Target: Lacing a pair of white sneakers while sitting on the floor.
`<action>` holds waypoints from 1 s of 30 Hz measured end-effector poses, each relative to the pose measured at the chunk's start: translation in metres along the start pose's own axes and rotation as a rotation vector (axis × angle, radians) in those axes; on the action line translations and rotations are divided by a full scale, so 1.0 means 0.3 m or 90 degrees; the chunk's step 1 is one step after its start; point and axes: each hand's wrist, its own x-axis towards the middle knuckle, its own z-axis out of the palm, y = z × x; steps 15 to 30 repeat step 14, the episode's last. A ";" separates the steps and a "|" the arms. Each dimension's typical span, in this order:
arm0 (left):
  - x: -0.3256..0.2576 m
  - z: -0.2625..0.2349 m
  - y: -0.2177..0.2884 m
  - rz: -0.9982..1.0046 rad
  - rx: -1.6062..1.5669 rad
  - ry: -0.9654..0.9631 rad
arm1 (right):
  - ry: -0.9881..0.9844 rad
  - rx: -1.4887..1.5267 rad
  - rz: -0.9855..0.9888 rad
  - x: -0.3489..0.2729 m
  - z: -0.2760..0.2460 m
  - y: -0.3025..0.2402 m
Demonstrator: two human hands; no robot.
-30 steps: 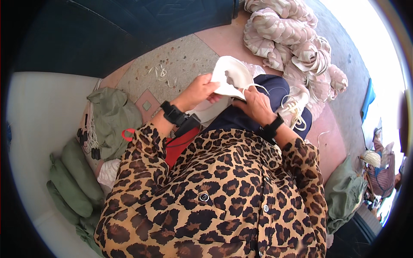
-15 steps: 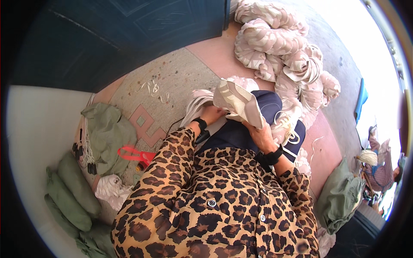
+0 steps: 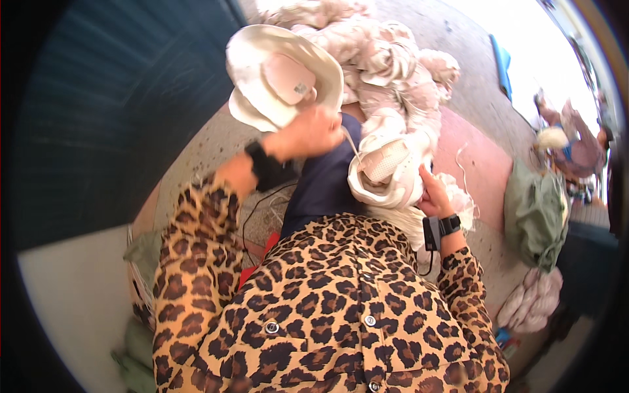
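Observation:
On my right thigh rests a pale pink and cream shoe upper point(image 3: 386, 171), its collar opening and tongue facing up. My right hand point(image 3: 435, 194) grips its right side, the fingers partly hidden by it. Above my left thigh my left hand point(image 3: 306, 135) is raised and closed, blurred by motion. A thin cream shoelace point(image 3: 352, 144) runs taut from that hand into the upper. Just beyond the left hand is a cream, bowl-like shoe piece point(image 3: 239, 56) with a pinkish pad inside and a small dark patch. What supports it is hidden.
Bundled pink shoe uppers point(image 3: 386, 52) are heaped beyond my knees. A green sack point(image 3: 534, 203) and another pink bundle point(image 3: 534, 298) lie on the right. At left stands a dark blue door point(image 3: 124, 111). A person point(image 3: 580, 144) is far off at right.
Both hands were on an upper over my lap. My right hand is now on the upper on my right thigh, and my left hand has risen with a lace. The view has shifted too.

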 end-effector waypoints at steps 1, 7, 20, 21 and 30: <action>-0.030 0.086 0.038 0.031 -0.033 -0.005 | -0.019 0.041 0.011 0.035 -0.098 -0.004; -0.050 0.319 0.196 0.148 0.055 -0.091 | 0.005 0.115 -0.143 0.193 -0.233 0.008; 0.008 0.410 0.150 0.043 0.096 -0.050 | 0.337 -0.010 -0.413 0.081 -0.222 -0.098; 0.008 0.410 0.150 0.043 0.096 -0.050 | 0.337 -0.010 -0.413 0.081 -0.222 -0.098; 0.008 0.410 0.150 0.043 0.096 -0.050 | 0.337 -0.010 -0.413 0.081 -0.222 -0.098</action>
